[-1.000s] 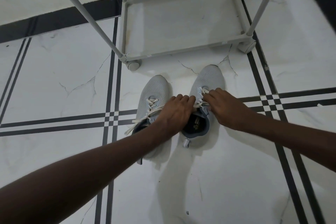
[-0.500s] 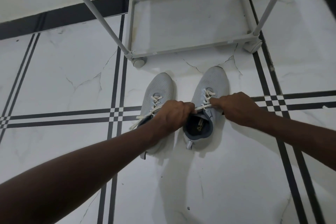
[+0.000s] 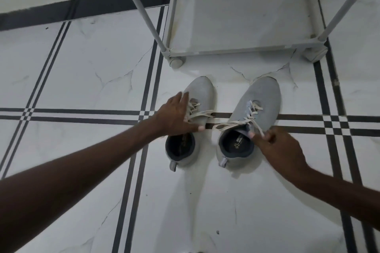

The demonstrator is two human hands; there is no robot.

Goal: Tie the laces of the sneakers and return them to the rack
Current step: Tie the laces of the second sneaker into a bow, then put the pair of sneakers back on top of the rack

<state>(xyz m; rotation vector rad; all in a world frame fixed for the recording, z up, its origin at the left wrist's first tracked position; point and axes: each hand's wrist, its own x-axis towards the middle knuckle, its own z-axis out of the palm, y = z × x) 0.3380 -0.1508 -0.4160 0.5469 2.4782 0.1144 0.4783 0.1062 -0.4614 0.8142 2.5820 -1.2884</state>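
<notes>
Two grey sneakers stand side by side on the tiled floor, toes pointing at the rack. The left sneaker has loose white laces, and my left hand lies spread across its left side and laces, fingers apart. The right sneaker has untied laces; one end trails left across the floor, the other runs down to my right hand, which pinches it beside the shoe's opening. The grey rack stands just beyond the toes, its bottom shelf bare.
The rack has slanted grey poles and round feet at its front corners. The floor is white marble tile with black stripes. A black skirting band runs along the wall at the back.
My left hand has let go of the right sneaker's lace and moved left onto the left sneaker. My right hand has pulled back toward the heel, still pinching a lace end.
</notes>
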